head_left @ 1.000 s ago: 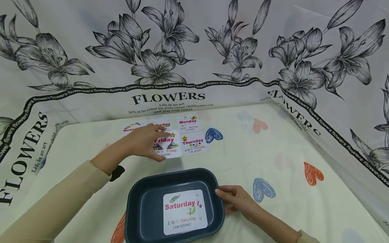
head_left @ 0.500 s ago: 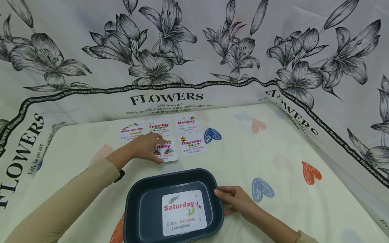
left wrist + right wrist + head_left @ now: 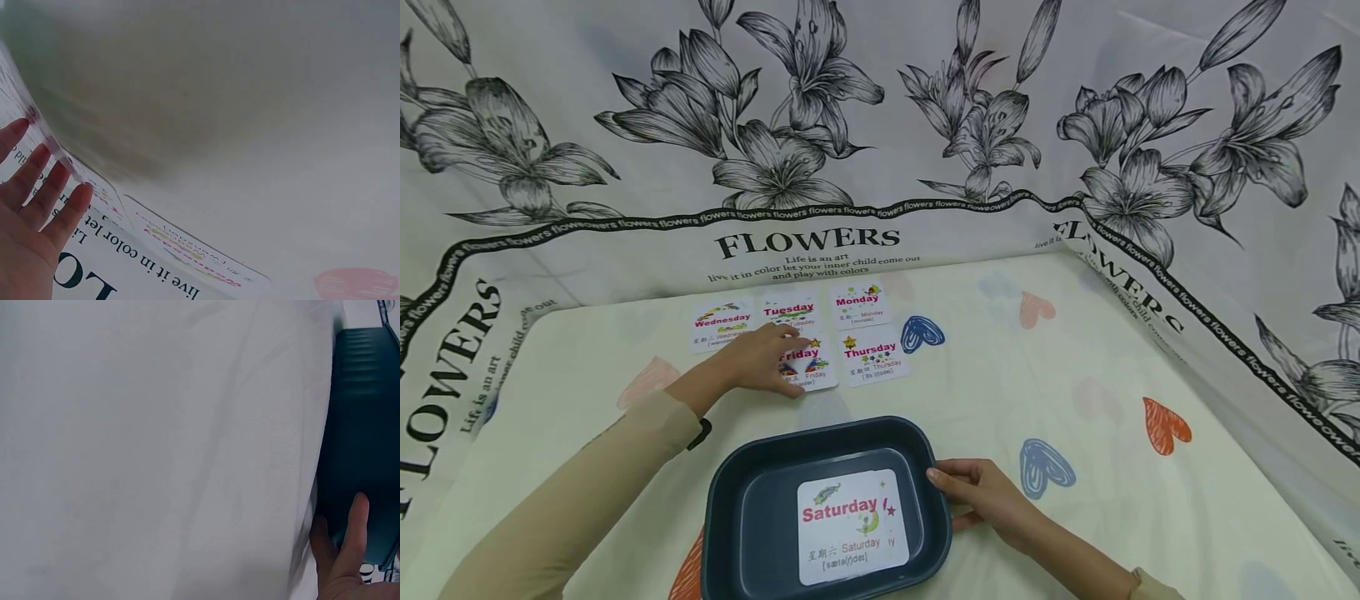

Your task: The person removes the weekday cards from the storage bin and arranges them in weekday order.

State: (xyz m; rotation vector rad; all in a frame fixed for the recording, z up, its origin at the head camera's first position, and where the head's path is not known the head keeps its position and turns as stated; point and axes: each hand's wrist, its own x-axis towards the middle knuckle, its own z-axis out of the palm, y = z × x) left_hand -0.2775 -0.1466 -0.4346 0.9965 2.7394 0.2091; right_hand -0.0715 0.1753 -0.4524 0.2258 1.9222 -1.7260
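Note:
My left hand (image 3: 760, 358) spans the Friday card (image 3: 808, 367) from its left side, thumb near the lower edge and fingers by the upper edge. Part of that card is hidden under the hand. In the left wrist view, the fingertips (image 3: 80, 190) touch a card's edge. My right hand (image 3: 985, 500) grips the right side of a dark blue-green tray (image 3: 722, 492), thumb on the rim; fingers lie against its outer wall in the right wrist view. Inside the tray lies a Saturday card (image 3: 853, 525), with the edge of another card showing beneath.
Around the Friday card lie the Wednesday card (image 3: 721, 323), Tuesday card (image 3: 788, 308), Monday card (image 3: 859, 304) and Thursday card (image 3: 874, 354). The tablecloth (image 3: 985, 383) has printed hearts. A flower-printed curtain (image 3: 955, 237) borders the table's back and sides.
The left hand has lowered the Friday card and moved it slightly left, beside Thursday and below Tuesday. Wednesday and Tuesday show more now. The right hand stays on the tray.

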